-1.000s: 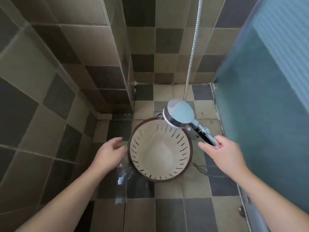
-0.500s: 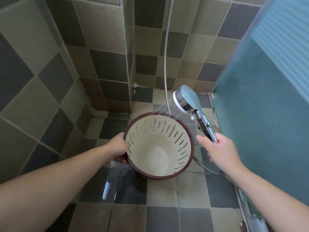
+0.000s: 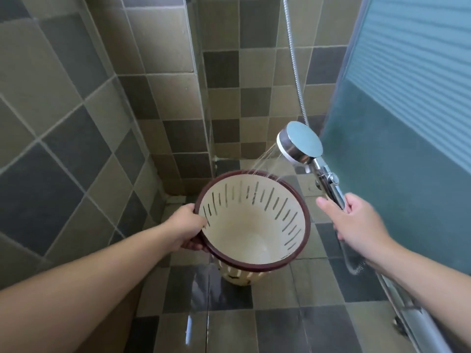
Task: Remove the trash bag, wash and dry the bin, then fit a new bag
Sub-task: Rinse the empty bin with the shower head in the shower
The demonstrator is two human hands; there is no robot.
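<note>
A cream slotted bin [image 3: 251,230] with a dark red rim hangs tilted above the wet tiled floor, with no bag inside. My left hand [image 3: 187,229] grips its left rim, thumb inside and fingers under the edge. My right hand [image 3: 356,222] holds the chrome handle of a shower head [image 3: 299,142]. Water sprays from the head onto the far rim of the bin.
Tiled walls close in on the left and at the back. A frosted blue-green glass door [image 3: 397,123] stands on the right with a metal track at its base. The shower hose [image 3: 295,62] hangs down the back wall. The floor tiles [image 3: 229,324] are wet and shiny.
My left hand reached the bin, took hold of its rim and lifted it off the floor, tilted. The shower head rose up and to the right, and water now sprays.
</note>
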